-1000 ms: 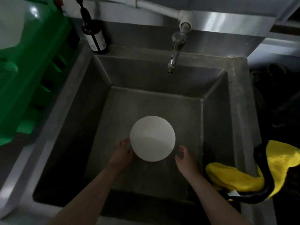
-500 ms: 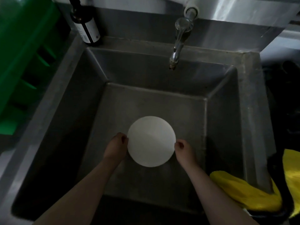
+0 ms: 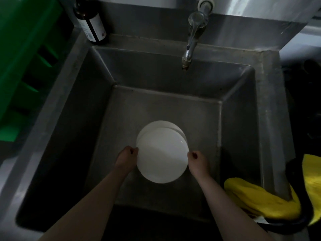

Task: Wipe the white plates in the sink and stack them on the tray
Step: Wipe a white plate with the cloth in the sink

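1. the steel sink (image 3: 239, 119) fills the view; its tap (image 3: 189, 44) hangs over the back wall, right of centre.
2. a white plate (image 3: 162, 157) is held above the sink floor, toward the front, tipped slightly over another white plate (image 3: 161, 124) – only the far arc of that lower one shows.
3. the left hand (image 3: 126, 158) grips the upper plate's left rim, fingers curled round the edge.
4. the right hand (image 3: 198, 162) grips the right rim the same way – fingers curled, thumb on top.
5. a yellow cloth (image 3: 258, 200) drapes over the sink's front right corner, touching neither hand.
6. a dark bottle (image 3: 92, 23) stands at the back left corner of the sink ledge.
7. a green crate (image 3: 22, 54) sits beyond the left edge.
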Demonstrator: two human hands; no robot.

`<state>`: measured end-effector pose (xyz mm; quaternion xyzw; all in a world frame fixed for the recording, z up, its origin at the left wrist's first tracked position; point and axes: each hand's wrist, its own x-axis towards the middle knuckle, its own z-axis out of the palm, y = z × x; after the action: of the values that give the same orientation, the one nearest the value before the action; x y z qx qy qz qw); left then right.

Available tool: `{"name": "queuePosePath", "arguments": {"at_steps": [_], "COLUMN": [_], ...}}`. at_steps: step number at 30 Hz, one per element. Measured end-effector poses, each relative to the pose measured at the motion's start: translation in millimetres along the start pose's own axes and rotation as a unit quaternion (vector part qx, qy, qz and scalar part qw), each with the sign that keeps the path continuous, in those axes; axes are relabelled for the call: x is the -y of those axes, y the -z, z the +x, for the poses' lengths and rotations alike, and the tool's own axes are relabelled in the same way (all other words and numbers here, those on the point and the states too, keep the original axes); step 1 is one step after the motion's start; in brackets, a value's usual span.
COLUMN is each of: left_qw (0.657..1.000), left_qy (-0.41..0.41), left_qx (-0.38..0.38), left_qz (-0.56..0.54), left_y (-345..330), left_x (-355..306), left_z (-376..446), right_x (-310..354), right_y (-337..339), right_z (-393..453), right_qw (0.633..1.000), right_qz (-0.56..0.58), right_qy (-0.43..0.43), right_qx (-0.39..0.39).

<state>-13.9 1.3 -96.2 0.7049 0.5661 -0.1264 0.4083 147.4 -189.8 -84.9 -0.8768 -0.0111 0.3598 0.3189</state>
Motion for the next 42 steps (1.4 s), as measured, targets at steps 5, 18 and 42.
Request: {"name": "queuePosePath", "arguments": {"at_steps": [5,18,42], "left_qw": [1.000,0.993,0.955], "left_qy": [0.006,0.051,0.134], "left_qx": [0.018,0.100,0.172], "left_qz": [0.018,-0.021,-0.201], "left_y": [1,20,134], "left_x": [8,16,-92], "left_z": [-11,-53,-151], "right_x": [0,-5,112], "right_y": [4,35,146], "right_z": [-15,-56,-116], "right_qw": [1.000,0.993,0.987], "right_qz": [0.008,-0.058,0.093], "right_qy": [-0.004,-0.062,-0.080], "right_qx": [0.007,0.085,0.105]}}
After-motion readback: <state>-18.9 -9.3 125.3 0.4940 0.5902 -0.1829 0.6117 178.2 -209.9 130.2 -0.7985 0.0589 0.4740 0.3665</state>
